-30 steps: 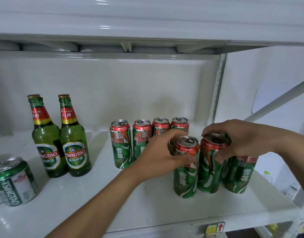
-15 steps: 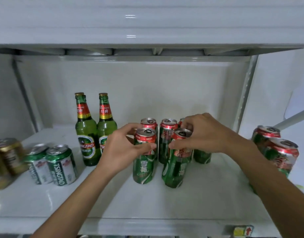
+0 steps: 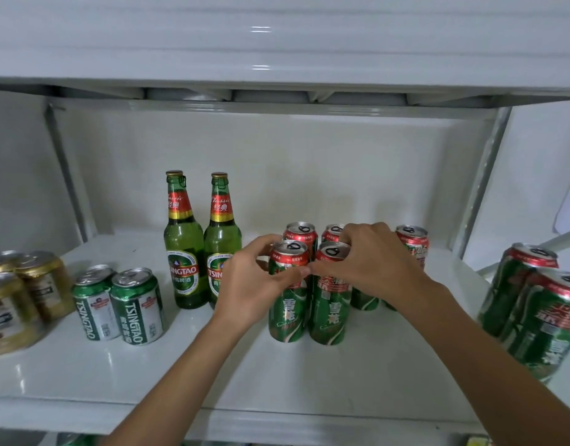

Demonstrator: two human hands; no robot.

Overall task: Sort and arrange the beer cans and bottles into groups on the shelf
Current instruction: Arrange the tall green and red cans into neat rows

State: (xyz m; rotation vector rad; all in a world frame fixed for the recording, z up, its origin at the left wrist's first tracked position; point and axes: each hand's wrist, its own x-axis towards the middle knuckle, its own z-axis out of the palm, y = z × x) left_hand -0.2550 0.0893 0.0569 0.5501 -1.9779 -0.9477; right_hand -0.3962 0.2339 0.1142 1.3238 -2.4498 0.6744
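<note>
The right hand (image 3: 370, 265) covers most of the back row of tall cans — one behind it shows only its base (image 3: 364, 300), so how many stand there cannot be told. The left hand (image 3: 254, 284) hides the lower right of the second bottle (image 3: 220, 239), cutting its label short. The gold cans (image 3: 16, 300) run off the left edge, and the cans at far right (image 3: 541, 317) are stretched and blurred — their print is unreadable.
</note>
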